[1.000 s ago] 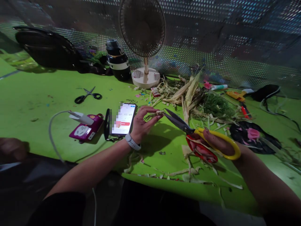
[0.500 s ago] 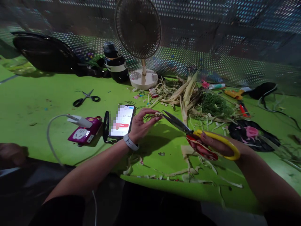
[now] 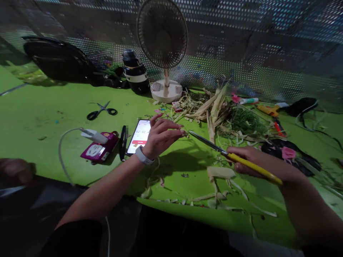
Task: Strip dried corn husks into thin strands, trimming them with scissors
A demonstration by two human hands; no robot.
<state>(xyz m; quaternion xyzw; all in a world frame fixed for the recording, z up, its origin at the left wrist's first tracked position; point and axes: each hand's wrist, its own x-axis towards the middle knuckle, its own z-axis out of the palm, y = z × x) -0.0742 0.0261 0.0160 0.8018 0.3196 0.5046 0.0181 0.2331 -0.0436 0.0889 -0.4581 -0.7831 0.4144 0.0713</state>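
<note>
My left hand (image 3: 164, 137), with a pale band at the wrist, is raised over the table beside the phone (image 3: 137, 138). Its fingertips are pinched on a small knotted piece of dried husk (image 3: 185, 133), mostly hidden by the fingers. Scissors (image 3: 205, 140) with a yellow handle are gripped in my right hand (image 3: 248, 160). Their blades appear edge-on and together, the tips just right of the husk piece. A broad strip of husk (image 3: 221, 173) lies on the table below the scissors.
Behind my hands are a heap of dried husks (image 3: 214, 110), green shreds (image 3: 248, 121) and a fan (image 3: 166, 91). Black scissors (image 3: 102, 110), a purple power adapter (image 3: 100, 148) and a bottle (image 3: 136, 78) stand left. A glue gun (image 3: 268, 110) lies right. Another person's hand (image 3: 17, 171) rests at the left edge.
My left hand has turned so its back shows more, and its fingers now cover more of the husk piece. The scissors have rolled edge-on, hiding the red inner handle. The view has shifted slightly.
</note>
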